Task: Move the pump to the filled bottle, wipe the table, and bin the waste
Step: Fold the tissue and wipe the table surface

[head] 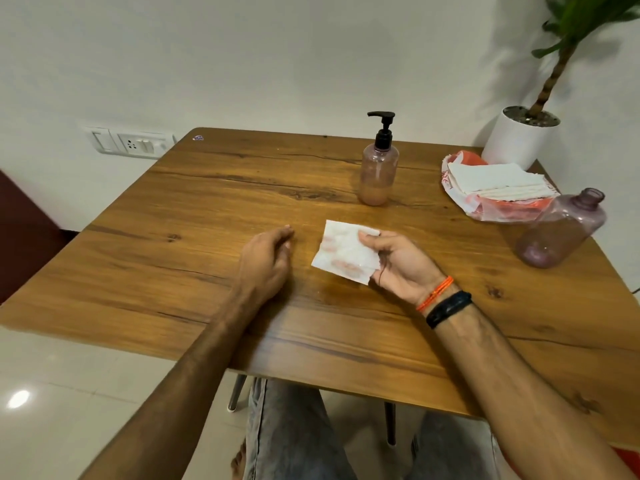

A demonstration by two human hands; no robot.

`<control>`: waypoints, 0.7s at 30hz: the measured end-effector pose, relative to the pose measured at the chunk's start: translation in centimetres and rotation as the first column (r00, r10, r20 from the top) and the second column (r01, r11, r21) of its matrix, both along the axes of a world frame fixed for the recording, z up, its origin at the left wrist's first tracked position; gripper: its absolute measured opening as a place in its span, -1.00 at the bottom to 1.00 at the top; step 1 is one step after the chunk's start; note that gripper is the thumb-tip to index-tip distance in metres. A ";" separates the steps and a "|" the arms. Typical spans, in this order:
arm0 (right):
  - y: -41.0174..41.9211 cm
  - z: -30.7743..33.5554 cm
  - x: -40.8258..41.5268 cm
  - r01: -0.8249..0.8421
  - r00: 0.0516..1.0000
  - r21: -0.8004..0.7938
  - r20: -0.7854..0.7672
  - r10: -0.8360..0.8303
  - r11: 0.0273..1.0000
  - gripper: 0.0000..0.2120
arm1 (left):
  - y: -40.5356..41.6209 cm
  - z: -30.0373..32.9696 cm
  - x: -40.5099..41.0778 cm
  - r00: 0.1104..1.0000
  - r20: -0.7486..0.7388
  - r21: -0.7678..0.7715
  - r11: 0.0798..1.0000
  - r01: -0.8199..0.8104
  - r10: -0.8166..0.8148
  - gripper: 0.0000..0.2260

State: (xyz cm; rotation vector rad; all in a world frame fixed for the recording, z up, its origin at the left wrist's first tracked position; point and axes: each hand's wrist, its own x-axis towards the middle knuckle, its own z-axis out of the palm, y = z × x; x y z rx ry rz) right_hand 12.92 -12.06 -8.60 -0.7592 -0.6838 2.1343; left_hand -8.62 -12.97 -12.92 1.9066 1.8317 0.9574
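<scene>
**Wood table, two bottles, one used tissue in hand**

Wood table (207, 209) holds 2 bottles, 1 tissue pack, 1 loose tissue.

Bottle 1 (378, 174): far centre, upright, black pump (382, 131) fitted on top, pinkish liquid in the lower part only.
Bottle 2 (562, 230): right side, no cap, neck open, looks empty, tilted in the wide-angle view. Well apart from bottle 1.
Tissue pack (495, 188): far right, orange-and-clear wrapper with a white stack on it, just beside bottle 2 on its far-left side.

Right hand (398, 265): palm up over table centre, thumb and fingers pinching 1 white tissue (346, 252). Tissue shows pink smears, is near bottle 1 but not touching it.
Left hand (266, 261): just left of the tissue, fingers loosely curled, holding nothing, not touching the tissue.

Right wrist: 2 bands, one orange thread, one black.
Off the far right corner: 1 white pot (519, 140) with a plant. Wall at far left: 1 switch plate (130, 142).
</scene>
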 end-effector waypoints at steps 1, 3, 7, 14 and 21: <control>0.2 0.0 -0.2 0.006 1.000 -0.018 -0.014 -0.006 1.000 -0.67 | 0.0 0.5 0.2 0.992 0.121 0.003 1.000 -0.020 0.019 -0.71; 0.4 -0.2 -0.6 0.002 1.000 -0.031 -0.026 -0.003 1.000 -0.68 | 0.0 1.4 1.0 0.925 0.379 -0.034 0.999 -0.014 0.025 -0.73; 0.9 -0.6 -1.1 0.058 0.998 0.001 0.030 -0.058 0.998 -0.71 | 0.4 2.7 2.7 0.711 0.702 -0.236 0.958 0.163 0.052 -0.69; 1.1 -1.2 -0.8 0.204 0.841 0.272 0.443 -0.310 0.941 -0.94 | 0.3 3.1 3.5 0.665 0.732 -0.319 0.936 0.146 0.146 -0.63; 0.9 -1.0 0.6 -0.039 0.751 0.344 0.629 -0.200 0.938 -0.72 | 0.2 3.3 2.9 0.616 0.768 -0.291 0.952 0.090 0.176 -0.73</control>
